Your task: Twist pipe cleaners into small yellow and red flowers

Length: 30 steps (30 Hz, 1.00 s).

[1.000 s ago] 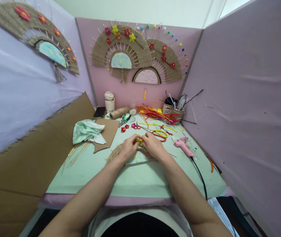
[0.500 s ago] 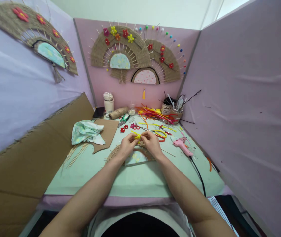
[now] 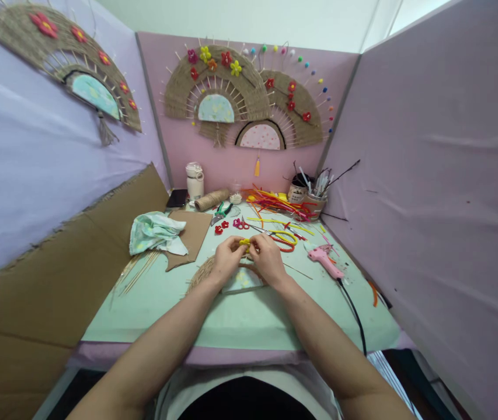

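Observation:
My left hand [image 3: 226, 259] and my right hand [image 3: 268, 256] meet over the middle of the green table [image 3: 240, 318]. Both pinch a small yellow pipe-cleaner piece [image 3: 244, 243] between their fingertips. Under the hands lies a half-round jute fan [image 3: 205, 273] with a pale patterned centre [image 3: 242, 280]; the hands hide most of it.
A pink glue gun [image 3: 325, 259] with its black cord lies to the right. Scissors [image 3: 281, 238], red flowers [image 3: 220, 226] and loose pipe cleaners [image 3: 275, 204] lie behind the hands. A crumpled cloth [image 3: 155, 232], cardboard [image 3: 190, 236] and skewers [image 3: 137, 271] sit left. Finished fans hang on the walls.
Both hands stay together on the yellow piece, shifting slightly over the fan as the fingers work it. The piece's loose end, which stuck out to the left, is now tucked in.

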Each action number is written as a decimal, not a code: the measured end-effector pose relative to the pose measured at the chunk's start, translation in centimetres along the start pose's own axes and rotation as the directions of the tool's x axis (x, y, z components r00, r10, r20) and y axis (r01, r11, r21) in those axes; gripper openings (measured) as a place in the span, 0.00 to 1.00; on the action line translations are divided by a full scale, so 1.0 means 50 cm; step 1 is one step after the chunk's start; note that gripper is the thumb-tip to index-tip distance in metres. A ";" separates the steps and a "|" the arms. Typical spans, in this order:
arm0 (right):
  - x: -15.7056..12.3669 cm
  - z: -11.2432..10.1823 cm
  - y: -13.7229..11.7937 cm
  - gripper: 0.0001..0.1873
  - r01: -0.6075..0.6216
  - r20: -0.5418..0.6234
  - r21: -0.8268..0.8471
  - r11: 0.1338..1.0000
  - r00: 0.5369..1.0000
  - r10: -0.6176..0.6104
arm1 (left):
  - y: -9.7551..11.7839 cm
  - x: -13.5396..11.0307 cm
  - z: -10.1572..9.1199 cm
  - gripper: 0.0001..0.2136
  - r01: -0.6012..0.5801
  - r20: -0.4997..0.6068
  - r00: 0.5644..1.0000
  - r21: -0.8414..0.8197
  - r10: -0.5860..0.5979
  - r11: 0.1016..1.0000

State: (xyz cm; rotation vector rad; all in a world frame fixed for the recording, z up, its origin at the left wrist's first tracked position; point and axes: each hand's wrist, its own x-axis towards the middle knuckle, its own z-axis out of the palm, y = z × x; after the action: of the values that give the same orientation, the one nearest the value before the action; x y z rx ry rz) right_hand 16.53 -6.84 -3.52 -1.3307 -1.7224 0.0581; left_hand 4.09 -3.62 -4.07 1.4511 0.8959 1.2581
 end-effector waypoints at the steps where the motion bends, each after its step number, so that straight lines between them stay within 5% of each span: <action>1: 0.000 0.001 0.000 0.06 0.008 0.002 0.010 1.000 1.000 -0.008 | -0.002 0.002 0.000 0.10 0.032 -0.004 0.999 -0.033 -0.032 0.999; 4: 0.002 0.004 0.005 0.07 -0.034 -0.010 0.124 0.992 0.999 0.035 | -0.011 0.009 -0.001 0.12 0.120 0.001 0.993 -0.163 -0.121 0.979; 7: 0.008 0.003 0.013 0.09 -0.200 -0.009 0.323 0.925 0.977 0.215 | -0.016 0.016 -0.005 0.14 0.173 -0.030 0.982 -0.253 -0.187 0.952; 10: 0.016 -0.001 0.018 0.12 -0.363 0.089 0.432 0.826 0.928 0.362 | -0.017 0.019 -0.008 0.15 0.184 -0.063 0.976 -0.279 -0.210 0.942; 13: 0.020 -0.003 0.015 0.11 -0.423 0.199 0.473 0.773 0.906 0.373 | -0.017 0.017 -0.008 0.15 0.160 -0.055 0.982 -0.266 -0.180 0.951; 21: 0.017 0.000 0.015 0.06 -0.348 0.169 0.449 0.823 0.937 0.304 | 0.001 0.004 -0.001 0.13 0.248 0.030 0.969 -0.214 -0.247 0.945; 30: 0.015 -0.008 0.019 0.06 -0.204 0.185 0.229 0.952 0.969 0.163 | 0.000 0.002 -0.007 0.10 0.302 0.076 0.953 -0.173 -0.293 0.937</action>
State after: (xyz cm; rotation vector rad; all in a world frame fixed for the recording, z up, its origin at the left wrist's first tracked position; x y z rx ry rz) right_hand 17.50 -6.04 -3.36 -1.3245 -1.6576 0.4861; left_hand 3.74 -3.46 -4.07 1.1474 0.9040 1.0435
